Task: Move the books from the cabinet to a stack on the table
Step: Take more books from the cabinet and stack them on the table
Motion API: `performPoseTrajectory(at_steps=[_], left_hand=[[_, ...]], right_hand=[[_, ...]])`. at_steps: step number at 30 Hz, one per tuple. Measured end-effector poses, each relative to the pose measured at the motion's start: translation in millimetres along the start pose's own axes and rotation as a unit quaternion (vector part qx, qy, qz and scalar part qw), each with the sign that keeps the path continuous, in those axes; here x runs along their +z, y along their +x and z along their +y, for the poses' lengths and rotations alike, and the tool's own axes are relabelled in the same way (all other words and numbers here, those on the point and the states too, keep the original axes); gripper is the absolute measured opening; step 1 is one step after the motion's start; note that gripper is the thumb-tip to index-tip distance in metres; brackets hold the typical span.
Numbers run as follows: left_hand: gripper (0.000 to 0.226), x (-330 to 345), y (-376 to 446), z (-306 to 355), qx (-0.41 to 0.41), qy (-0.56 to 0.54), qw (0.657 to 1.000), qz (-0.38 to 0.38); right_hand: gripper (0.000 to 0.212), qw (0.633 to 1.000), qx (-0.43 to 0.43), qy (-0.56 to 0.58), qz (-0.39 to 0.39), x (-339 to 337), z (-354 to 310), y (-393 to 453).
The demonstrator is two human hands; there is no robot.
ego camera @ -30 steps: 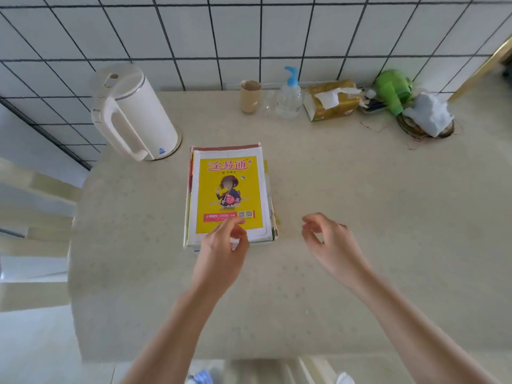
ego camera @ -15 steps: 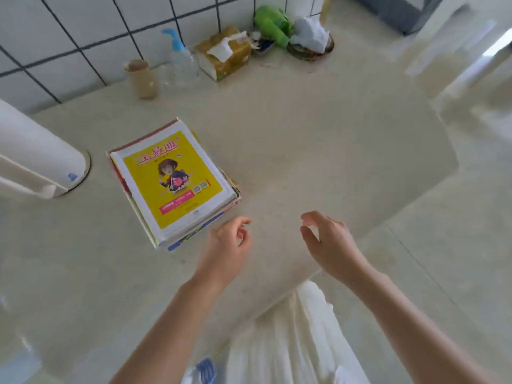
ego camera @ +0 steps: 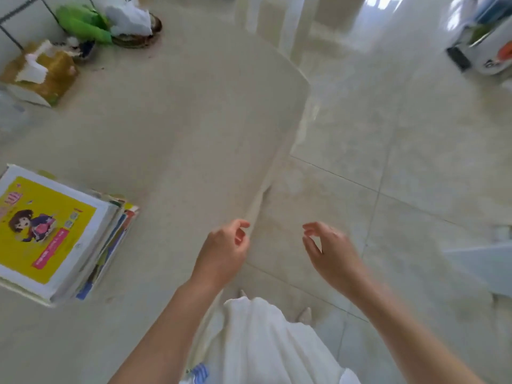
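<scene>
Books point(ego camera: 52, 234) stacked on table point(ego camera: 180, 128), well left of both hands' loosely curled, empty fingers point(ego camera: 241, 231).

Head view, downward over table point(ego camera: 171, 128) edge

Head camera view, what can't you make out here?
- Stack of books: head view, left edge cuts off the yellow cover; lower titles hidden by the top book.
- Cabinet: out of frame.
- Tissue box: motion blur hides its print.
- Left hand and right hand: palms face away.
</scene>
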State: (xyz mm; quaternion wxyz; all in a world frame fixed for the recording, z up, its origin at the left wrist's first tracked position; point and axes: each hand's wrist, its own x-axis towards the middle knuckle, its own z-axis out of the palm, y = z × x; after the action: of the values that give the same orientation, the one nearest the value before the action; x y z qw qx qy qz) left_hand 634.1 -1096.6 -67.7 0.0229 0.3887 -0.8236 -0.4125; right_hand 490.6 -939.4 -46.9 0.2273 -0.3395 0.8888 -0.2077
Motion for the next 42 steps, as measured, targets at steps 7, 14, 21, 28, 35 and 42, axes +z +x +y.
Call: performPoseTrajectory(at_steps=[7,14,21,28,35,42], left_hand=[[0.022,84.1,9.1,80.1,0.089,0.032,0.992,-0.080],[0.023,210.8,-5.9,181.4,0.156,0.049,0.979,-0.126],[0.013,365.9,-43.0,300.4,0.248,0.019,0.951,-0.185],[0.032,478.8,-67.2,401.1,0.285,0.019,0.891,-0.352],[0.022,595.9,-57.1,505.8,0.357,0.105,0.826,-0.424],[0.023,724.7,-62.4,628.4,0.409,0.165,0.755,-0.485]], right_hand=[[0.026,0.992,0.097,0.041,0.073,-48.1,101.6,-57.3],[0.024,0.967,0.195,0.071,0.147,-110.9,237.3,-141.9],[0.027,0.906,0.313,0.079,0.273,-180.4,375.5,-237.3],[0.028,0.840,0.412,0.107,0.338,-220.3,473.2,-298.0],[0.038,0.788,0.491,0.122,0.349,-272.0,579.6,-321.6],[0.042,0.737,0.565,0.130,0.346,-351.2,693.7,-339.5]])
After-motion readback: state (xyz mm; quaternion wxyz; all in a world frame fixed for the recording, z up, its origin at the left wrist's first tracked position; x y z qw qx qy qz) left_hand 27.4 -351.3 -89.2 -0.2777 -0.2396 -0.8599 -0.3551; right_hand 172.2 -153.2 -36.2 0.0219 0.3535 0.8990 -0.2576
